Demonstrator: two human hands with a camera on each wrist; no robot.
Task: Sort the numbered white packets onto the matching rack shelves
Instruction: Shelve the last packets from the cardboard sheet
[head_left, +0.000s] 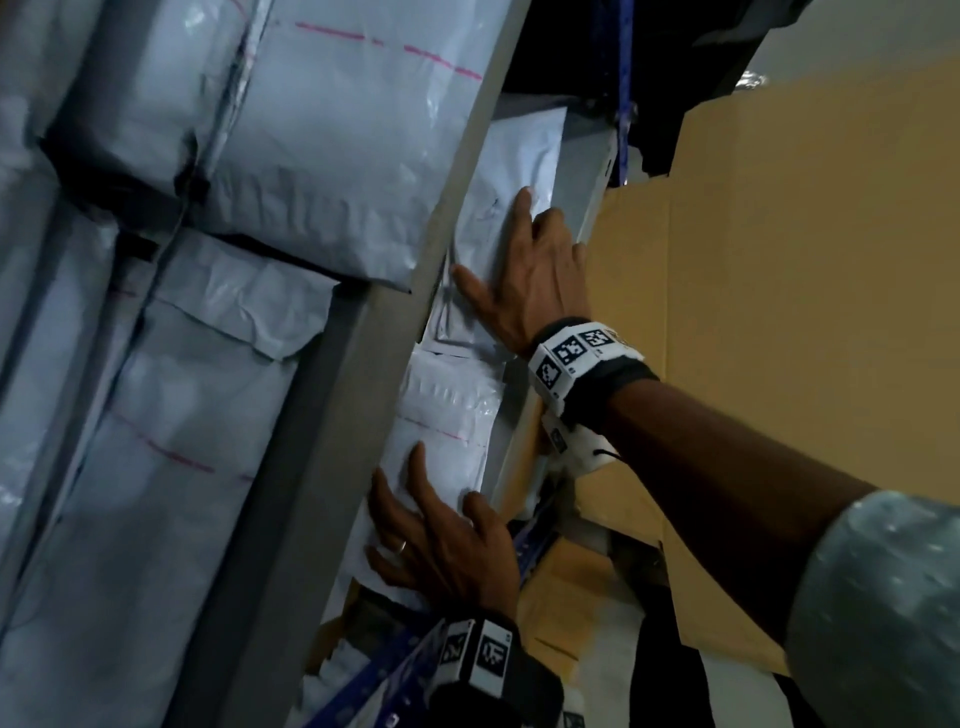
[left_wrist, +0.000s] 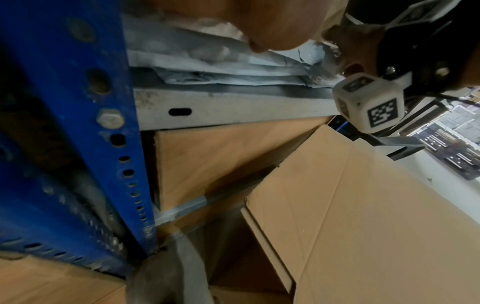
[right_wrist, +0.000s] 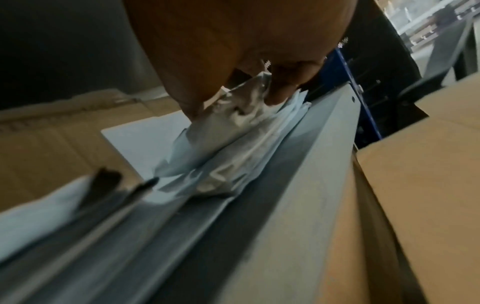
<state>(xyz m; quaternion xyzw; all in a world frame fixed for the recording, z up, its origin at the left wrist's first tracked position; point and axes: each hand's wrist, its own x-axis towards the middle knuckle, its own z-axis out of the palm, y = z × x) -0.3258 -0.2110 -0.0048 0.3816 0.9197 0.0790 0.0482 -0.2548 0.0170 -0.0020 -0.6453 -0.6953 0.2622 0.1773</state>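
Your R hand (head_left: 535, 275) lies flat, fingers spread, on the upper white packet (head_left: 493, 218) on the grey shelf (head_left: 592, 192) — pressing, not grasping. Your L hand (head_left: 441, 540) presses the lower packet (head_left: 436, 415) likewise, fingers straight; ring on 1 finger. Faint pen marks on the upper packet, unreadable. Pink line across the lower one. More packets (head_left: 291, 130) packed on the rack at L. Cardboard boxes (head_left: 810, 270) beside the shelf — contents not visible.

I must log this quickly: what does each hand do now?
Left hand: open, fingers spread flat on the white packets.
Right hand: open, pressing flat on the same stack.
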